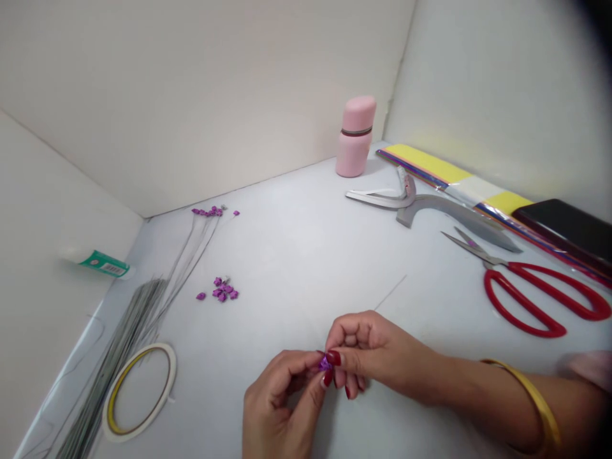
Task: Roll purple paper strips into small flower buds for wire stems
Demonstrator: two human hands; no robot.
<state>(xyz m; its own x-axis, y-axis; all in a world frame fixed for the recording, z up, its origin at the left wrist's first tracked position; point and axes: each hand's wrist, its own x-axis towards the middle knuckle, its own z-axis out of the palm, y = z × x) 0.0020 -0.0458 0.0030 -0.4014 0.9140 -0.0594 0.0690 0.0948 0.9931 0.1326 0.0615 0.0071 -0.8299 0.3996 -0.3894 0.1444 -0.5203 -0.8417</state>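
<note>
My left hand (280, 401) and my right hand (368, 350) meet near the front of the white table (296, 255). Both pinch a small shiny purple piece (325, 364) between thumb and fingertips. A thin wire (389, 293) runs from behind my right hand's fingers up and to the right; whether that hand grips it is hidden. My right wrist carries a gold bangle (540, 405). A small heap of purple pieces (222, 291) lies to the upper left of my hands.
A bundle of thin wires (129, 338) and a tape ring (138, 390) lie at the left. Wires tipped with purple pieces (210, 212), a glue tube (98, 262), a pink bottle (355, 136), a metal tool (421, 204), red-handled scissors (530, 287), coloured paper sheets (454, 175) and a black phone (568, 226) surround them.
</note>
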